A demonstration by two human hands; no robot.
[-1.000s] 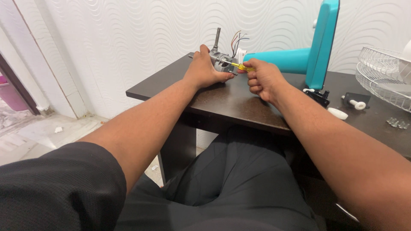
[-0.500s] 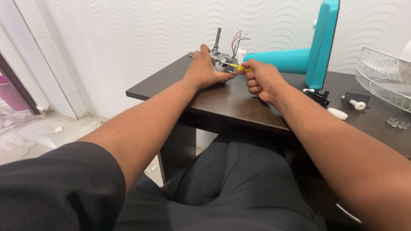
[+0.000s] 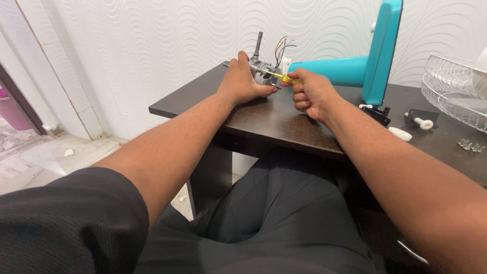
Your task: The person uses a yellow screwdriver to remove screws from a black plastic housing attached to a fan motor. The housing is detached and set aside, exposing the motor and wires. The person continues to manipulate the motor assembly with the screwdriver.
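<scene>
A small grey fan motor (image 3: 265, 71) with an upright shaft and coloured wires stands on the dark wooden table (image 3: 274, 122) near the wall. My left hand (image 3: 241, 82) wraps around the motor's left side and holds it down. My right hand (image 3: 310, 94) grips a screwdriver with a yellow handle (image 3: 288, 79); its metal shank points left into the motor body. Part of the motor is hidden behind my left hand.
A teal fan stand and base (image 3: 373, 61) lies just right of the motor. A white wire fan guard (image 3: 454, 91) sits at the far right. Small white and black parts (image 3: 418, 122) and clear pieces (image 3: 469, 146) lie on the right of the table. A patterned white wall is close behind.
</scene>
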